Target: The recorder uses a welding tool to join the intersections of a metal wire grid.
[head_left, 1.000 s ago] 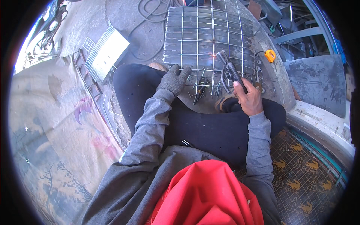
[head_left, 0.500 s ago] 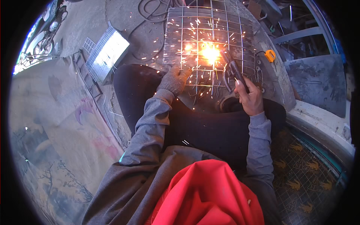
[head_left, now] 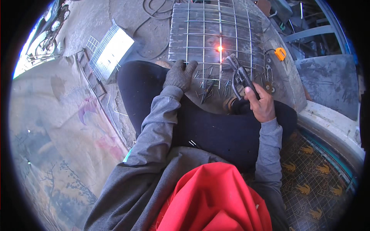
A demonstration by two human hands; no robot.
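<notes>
A grid of thin metal rods (head_left: 204,38) lies over a dark slatted metal surface (head_left: 178,24) in front of me. One crossing carries a small glowing orange spot (head_left: 219,49). My right hand (head_left: 261,102), bare, is wrapped round the handle of a welding electrode holder (head_left: 242,73). The holder's jaws are just right of the grid's middle, near the glow; I cannot make out a rod in them. My left hand (head_left: 179,76), in a grey knit glove, is at the grid's near left corner, thumb and fingers apart. Whether its fingertips touch the rods, I cannot tell.
Short metal pieces (head_left: 210,72) and a dark plier-like tool (head_left: 208,92) lie before my legs. An orange object (head_left: 280,54) sits right of the grid. Cable (head_left: 152,17) coils at the back; a shiny ribbed panel (head_left: 111,50) lies left. A concrete ledge (head_left: 289,77) runs along the right.
The bright arc and flying sparks have died to a small glow. The electrode holder has drawn back slightly toward me, and my left hand's fingers have spread.
</notes>
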